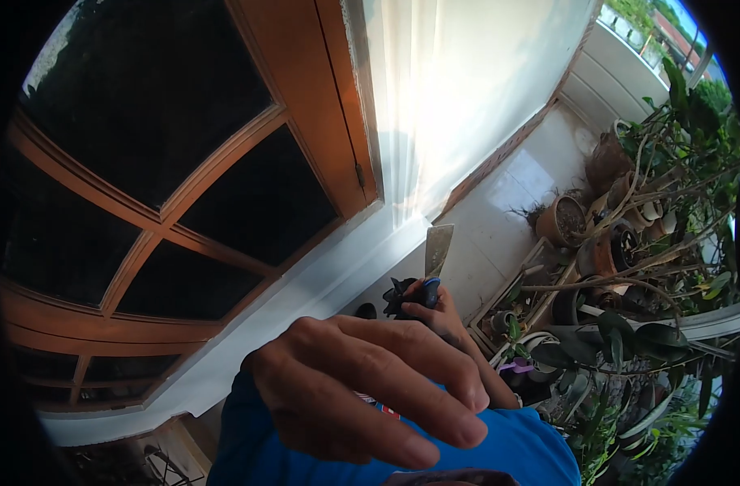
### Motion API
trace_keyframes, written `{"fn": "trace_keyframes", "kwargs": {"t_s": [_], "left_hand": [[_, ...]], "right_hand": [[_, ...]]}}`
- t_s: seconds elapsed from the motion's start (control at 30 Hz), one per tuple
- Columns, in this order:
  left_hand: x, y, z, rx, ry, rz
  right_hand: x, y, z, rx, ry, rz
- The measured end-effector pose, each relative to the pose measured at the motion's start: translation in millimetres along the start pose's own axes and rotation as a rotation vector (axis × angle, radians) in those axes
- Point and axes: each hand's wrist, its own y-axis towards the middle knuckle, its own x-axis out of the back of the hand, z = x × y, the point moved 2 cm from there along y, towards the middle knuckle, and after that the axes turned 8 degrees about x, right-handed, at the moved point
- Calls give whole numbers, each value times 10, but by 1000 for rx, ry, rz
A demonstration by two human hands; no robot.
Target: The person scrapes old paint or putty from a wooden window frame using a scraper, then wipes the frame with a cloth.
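Observation:
My left hand (pixel 362 385) is raised very close to the camera, its back showing. The fingers are loosely bent and apart, with nothing seen in them; the thumb is hidden. Beyond it, lower down, my right hand (pixel 435 314) is closed around a scraper. The scraper's flat, dull blade (pixel 439 249) points up and away from me, with a bit of blue near the grip. A crumpled black thing (pixel 396 298) lies against the right hand's fingers, its kind too unclear to name.
A wooden door with glass panes (pixel 163 223) fills the left side, beside a white wall (pixel 459 89). Potted plants (pixel 564 220) crowd the right of the tiled floor (pixel 511 190), with branches reaching inward. A dark shoe tip (pixel 366 311) shows below.

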Motion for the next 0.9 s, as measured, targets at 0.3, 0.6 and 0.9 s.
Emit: {"fn": "trace_keyframes", "kwargs": {"t_s": [0.3,0.6,0.9], "left_hand": [[152,160,-682,-635,1176,-447],[210,197,-1112,-769,1248,-232],[223,309,-1258,-778,1295,-127]], "right_hand": [[89,-220,477,133,-99,-153],[324,-940,2378,679,-1649,-1554],[381,-1053,2516,1315,-312,-661]]}}
